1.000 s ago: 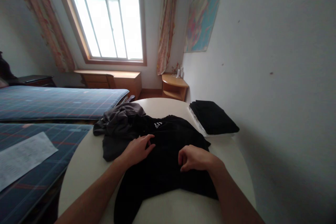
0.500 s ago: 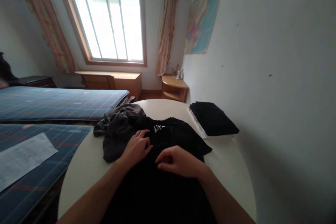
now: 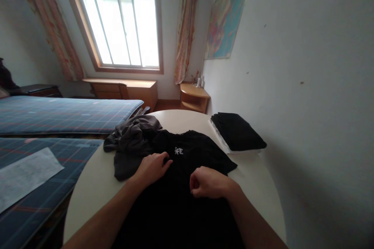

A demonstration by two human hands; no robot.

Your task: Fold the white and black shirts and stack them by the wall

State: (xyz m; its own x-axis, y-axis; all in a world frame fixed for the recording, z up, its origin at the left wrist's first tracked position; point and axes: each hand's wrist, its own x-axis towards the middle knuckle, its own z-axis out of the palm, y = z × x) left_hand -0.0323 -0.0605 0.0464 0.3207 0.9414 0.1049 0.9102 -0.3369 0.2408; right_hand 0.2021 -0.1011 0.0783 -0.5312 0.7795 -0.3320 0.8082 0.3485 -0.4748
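A black T-shirt with a small white print on its chest lies on the round white table, its near part merging with the dark area in front of me. My left hand rests at the shirt's left side, fingers curled into the cloth below the print. To the right, my right hand is closed on the shirt, fingertips and thumb drawn together. The exact pinch of black cloth is hard to make out against the black. Left of the shirt, touching it, sits a crumpled dark grey garment.
A folded black stack with a white layer beneath stands at the table's right, close to the wall. Two beds with blue plaid mattresses are at the left, one bearing a paper sheet. A low wooden shelf stands behind.
The print has come fully into view and sits slightly nearer to me. My left fingers have drawn back and curled. My right hand has moved rightward and closed more tightly.
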